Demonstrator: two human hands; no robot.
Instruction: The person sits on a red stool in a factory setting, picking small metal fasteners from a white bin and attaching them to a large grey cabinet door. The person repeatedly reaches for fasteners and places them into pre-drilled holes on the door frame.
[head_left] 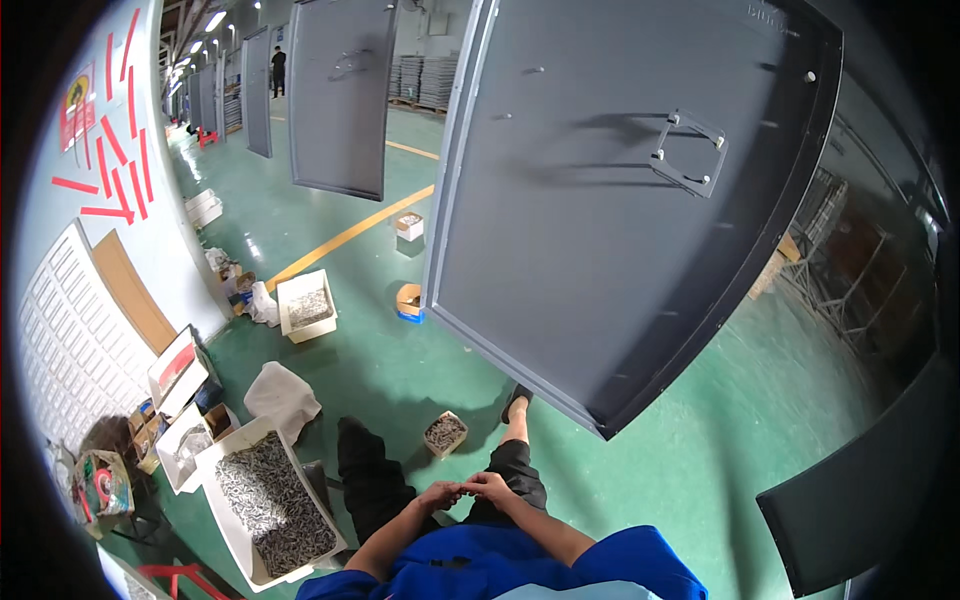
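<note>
Small box of metal parts point(445, 433) sat on the green floor point(400, 370) just beyond the person's knees, the nearest thing to both hands, a little left of the foot point(516, 402). In the head view the left hand point(441, 494) and the right hand point(488, 487) met low in the middle, fingertips touching each other above the dark trousers; the fingers were curled inward, but whether they pinched anything between them was too small to tell. To the near left lay a large white tray point(232, 520) heaped with grey metal pieces, with a crumpled white cloth point(283, 397) just beyond it. Farther left and away stood a second white box point(306, 306) of similar parts beside the yellow floor line point(345, 236). A big grey metal panel point(620, 200) hung over the right and centre, a bracket on its face, and more panels point(340, 95) hung in a row toward the far end
</note>
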